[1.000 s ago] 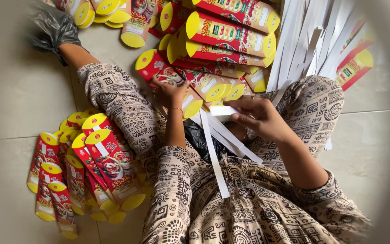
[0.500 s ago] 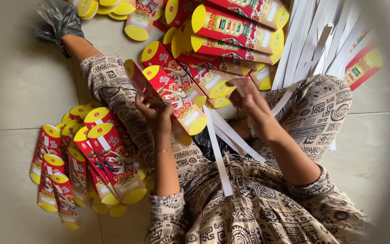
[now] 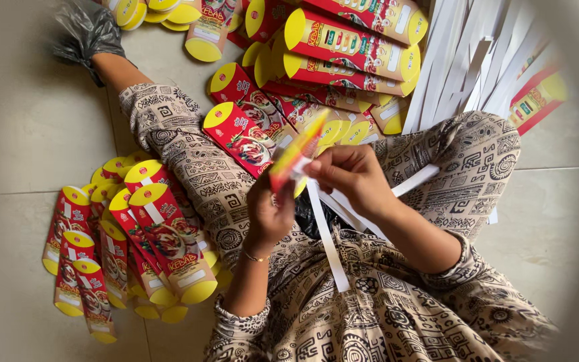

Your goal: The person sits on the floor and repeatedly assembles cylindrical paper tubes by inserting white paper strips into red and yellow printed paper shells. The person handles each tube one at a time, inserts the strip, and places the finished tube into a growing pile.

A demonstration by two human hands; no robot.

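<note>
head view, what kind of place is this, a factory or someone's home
Likely a home or small workshop floor used for hand packaging, not a factory line. The person sits on bare floor tiles, with piles of flat red-and-yellow cartons beside them and a heap of white paper strips.

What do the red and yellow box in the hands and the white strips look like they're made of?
The flat red and yellow box looks like thin printed cardboard with a slightly glossy finish: it is held edge-on and stays stiff. The white strips look like matte paper, probably peel-off backing: thin, limp, unprinted.
</note>
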